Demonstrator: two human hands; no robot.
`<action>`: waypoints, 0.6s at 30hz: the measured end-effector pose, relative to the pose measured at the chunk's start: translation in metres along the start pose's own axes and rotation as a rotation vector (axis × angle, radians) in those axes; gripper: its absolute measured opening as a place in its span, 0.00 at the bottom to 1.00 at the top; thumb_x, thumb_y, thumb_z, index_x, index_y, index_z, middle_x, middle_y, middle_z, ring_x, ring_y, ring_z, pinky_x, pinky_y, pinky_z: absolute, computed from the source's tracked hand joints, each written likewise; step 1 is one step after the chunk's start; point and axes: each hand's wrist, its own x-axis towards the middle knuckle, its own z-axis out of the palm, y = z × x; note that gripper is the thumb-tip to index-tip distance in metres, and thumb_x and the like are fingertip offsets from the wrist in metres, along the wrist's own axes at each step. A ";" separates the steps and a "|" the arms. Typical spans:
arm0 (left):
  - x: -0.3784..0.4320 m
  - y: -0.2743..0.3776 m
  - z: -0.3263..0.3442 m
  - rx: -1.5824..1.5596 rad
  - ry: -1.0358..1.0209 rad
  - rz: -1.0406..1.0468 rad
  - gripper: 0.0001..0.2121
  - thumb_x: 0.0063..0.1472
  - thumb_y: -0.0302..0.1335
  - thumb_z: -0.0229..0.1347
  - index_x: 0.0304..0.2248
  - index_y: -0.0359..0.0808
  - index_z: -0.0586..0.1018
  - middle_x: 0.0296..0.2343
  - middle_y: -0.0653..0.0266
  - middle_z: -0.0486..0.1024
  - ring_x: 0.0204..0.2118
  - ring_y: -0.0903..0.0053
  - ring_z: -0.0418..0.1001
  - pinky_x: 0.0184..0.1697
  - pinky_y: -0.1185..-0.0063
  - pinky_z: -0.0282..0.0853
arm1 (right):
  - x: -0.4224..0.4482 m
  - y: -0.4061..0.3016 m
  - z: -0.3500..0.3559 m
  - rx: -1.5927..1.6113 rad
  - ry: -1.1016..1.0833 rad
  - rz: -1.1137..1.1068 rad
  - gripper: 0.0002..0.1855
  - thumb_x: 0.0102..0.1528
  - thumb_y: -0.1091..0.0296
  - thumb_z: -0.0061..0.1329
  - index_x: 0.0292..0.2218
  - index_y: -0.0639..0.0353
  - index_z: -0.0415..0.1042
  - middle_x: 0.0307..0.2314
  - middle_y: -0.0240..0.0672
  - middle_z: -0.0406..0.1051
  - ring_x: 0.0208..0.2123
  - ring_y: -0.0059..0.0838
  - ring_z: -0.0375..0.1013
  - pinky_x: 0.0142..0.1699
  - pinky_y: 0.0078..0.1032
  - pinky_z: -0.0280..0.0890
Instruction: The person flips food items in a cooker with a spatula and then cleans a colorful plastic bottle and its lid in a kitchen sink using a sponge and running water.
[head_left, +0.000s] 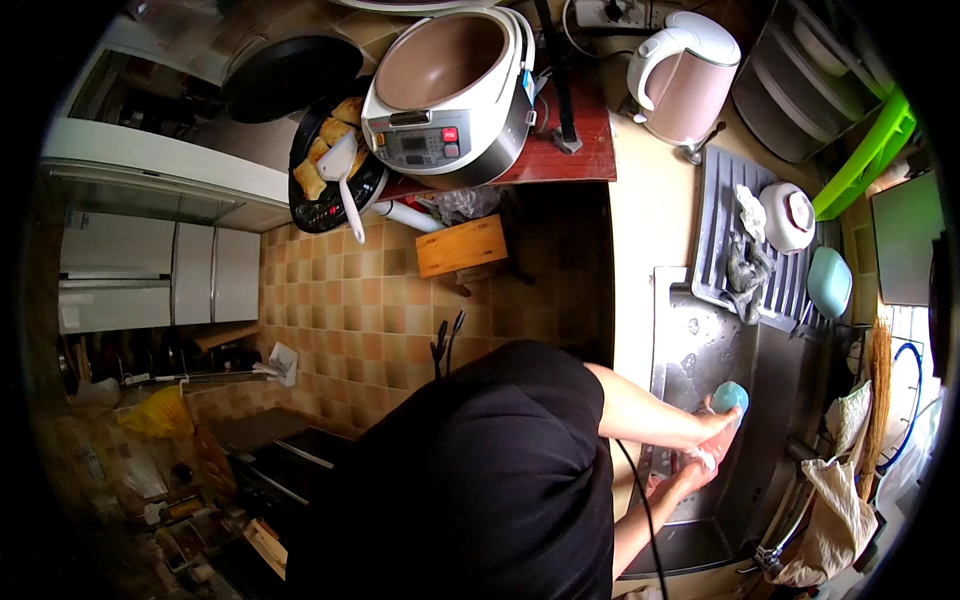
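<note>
In the dark sink (757, 390), my left hand (716, 426) is closed around a pink object with a light blue rounded end (729, 396), possibly a cup or bottle. My right hand (696, 474) touches the lower end of the pink part, with white foam between the hands. Something reddish lies under my right wrist, partly hidden. Above the basin, a grey ribbed drain tray (712, 225) holds a wet dark grey cloth (748, 274), a crumpled white cloth (750, 214) and an upturned white bowl (786, 217). Beside the tray is a light teal container (829, 282).
A pink and white electric kettle (686, 82) and a spoon (701, 146) stand beyond the tray. An open rice cooker (450, 97) sits on a red board, beside a pan of browned food pieces (309, 176) with a white spatula (345, 172). A black cable (645, 495) crosses near my right forearm.
</note>
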 end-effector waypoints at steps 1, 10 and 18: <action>-0.010 -0.001 0.003 -0.032 -0.003 -0.024 0.42 0.53 0.56 0.58 0.58 0.39 0.57 0.53 0.51 0.65 0.56 0.62 0.64 0.59 0.68 0.59 | -0.002 0.008 -0.005 0.015 0.017 -0.025 0.16 0.56 0.68 0.48 0.46 0.59 0.67 0.38 0.39 0.72 0.39 0.35 0.74 0.37 0.38 0.73; 0.060 -0.014 -0.039 -0.757 -0.682 -0.415 0.34 0.58 0.65 0.42 0.24 0.36 0.75 0.21 0.60 0.74 0.26 0.65 0.74 0.28 0.65 0.72 | -0.090 -0.044 0.023 -0.179 -0.129 -0.200 0.27 0.57 0.61 0.55 0.53 0.63 0.63 0.47 0.41 0.68 0.46 0.34 0.72 0.47 0.33 0.69; 0.041 0.016 -0.042 -0.272 -0.597 -0.428 0.13 0.57 0.43 0.54 0.30 0.42 0.78 0.26 0.64 0.77 0.32 0.67 0.76 0.37 0.70 0.76 | -0.102 -0.038 -0.061 1.026 -0.460 0.076 0.17 0.61 0.68 0.45 0.50 0.63 0.68 0.47 0.45 0.71 0.49 0.42 0.72 0.53 0.33 0.66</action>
